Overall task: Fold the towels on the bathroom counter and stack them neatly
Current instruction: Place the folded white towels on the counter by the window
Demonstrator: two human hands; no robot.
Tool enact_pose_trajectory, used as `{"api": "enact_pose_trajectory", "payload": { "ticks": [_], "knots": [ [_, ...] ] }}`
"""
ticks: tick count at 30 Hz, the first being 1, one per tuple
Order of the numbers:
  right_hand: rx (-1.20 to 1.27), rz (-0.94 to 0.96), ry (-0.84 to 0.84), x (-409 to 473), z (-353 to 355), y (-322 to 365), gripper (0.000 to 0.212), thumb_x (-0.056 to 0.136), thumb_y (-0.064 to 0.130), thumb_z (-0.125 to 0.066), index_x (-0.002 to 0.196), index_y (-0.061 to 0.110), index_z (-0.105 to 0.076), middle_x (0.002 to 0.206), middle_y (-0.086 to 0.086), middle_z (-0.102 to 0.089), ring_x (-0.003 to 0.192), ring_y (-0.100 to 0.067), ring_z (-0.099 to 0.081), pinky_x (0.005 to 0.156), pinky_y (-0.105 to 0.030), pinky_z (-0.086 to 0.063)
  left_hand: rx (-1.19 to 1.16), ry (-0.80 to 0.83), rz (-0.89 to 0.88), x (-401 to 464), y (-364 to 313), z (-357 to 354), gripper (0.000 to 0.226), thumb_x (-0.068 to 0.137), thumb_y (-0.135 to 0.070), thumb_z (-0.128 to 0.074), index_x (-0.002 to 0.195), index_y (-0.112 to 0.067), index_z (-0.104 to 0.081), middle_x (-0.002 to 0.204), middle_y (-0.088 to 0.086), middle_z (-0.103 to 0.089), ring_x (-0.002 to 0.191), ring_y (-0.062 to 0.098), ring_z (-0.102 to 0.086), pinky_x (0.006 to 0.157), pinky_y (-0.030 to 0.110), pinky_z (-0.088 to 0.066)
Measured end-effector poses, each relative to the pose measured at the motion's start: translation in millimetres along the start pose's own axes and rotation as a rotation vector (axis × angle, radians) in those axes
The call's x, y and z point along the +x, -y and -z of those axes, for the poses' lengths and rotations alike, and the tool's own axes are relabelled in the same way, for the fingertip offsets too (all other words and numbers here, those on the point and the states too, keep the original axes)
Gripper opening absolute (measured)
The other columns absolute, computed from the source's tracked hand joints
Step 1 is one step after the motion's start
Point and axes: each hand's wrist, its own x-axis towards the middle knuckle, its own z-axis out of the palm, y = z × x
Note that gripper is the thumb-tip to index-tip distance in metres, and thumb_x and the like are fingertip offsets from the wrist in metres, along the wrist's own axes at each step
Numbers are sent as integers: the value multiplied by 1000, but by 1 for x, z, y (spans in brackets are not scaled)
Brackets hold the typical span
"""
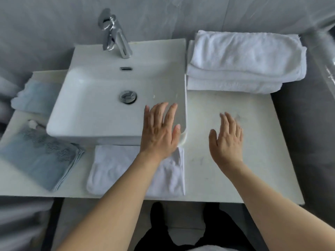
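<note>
Your hands are both released, fingers straight and spread, holding nothing. Left hand [160, 130] sits mid-frame over the near right corner of the white rectangular ceramic basin [101, 105], w/ its forearm crossing the small white folded cloth [112, 169] at lower centre. Right hand [226, 140] hovers over bare pale stone surface [253, 124], right of centre; can't tell if it touches.

Open room: the widest bare stretch of surface is right of the basin, between your right hand and the stack of white terry towels [243, 60] in the upper right. That stack is three or so thick folded layers, fluffy nap, long edges roughly aligned, top one sitting a bit further back. It lies near the surface's back right corner, just beside the basin's right rim. Front edge of the surface runs across the lower frame; the small white cloth lies close to it, its far edge tucked against the basin front.

Lower left: a pale blue folded towel w/ a darker woven pattern [41, 160], thin, flat, layered edges showing at its right corner. Mid left, beside the basin: another pale blue towel [38, 98], blurred, looks loosely bunched.

Basin holds nothing but a chrome round drain plug [128, 97]; chrome tap [116, 33] stands at its back rim, upper centre.
</note>
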Motion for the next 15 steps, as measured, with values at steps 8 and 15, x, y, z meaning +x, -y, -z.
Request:
{"api": "enact_pose_trajectory", "payload": {
  "ticks": [8, 15],
  "knots": [
    [308, -689, 210, -69, -76, 96, 63, 95, 33, -44, 148, 5, -26, 152, -15, -27, 138, -33, -28, 115, -43, -24, 36, -18, 353, -112, 141, 16, 57, 81, -26, -54, 135, -11, -45, 131, 17, -46, 110, 37, -44, 94, 48, -37],
    [167, -1123, 357, -77, -114, 123, 65, 85, 41, -52, 135, 4, -33, 135, -14, -38, 126, -32, -34, 106, -41, -33, -86, 13, 655, -129, 184, 5, 70, 78, -17, -65, 141, -12, -35, 126, 22, -46, 106, 40, -50, 81, 48, -50]
  ]
}}
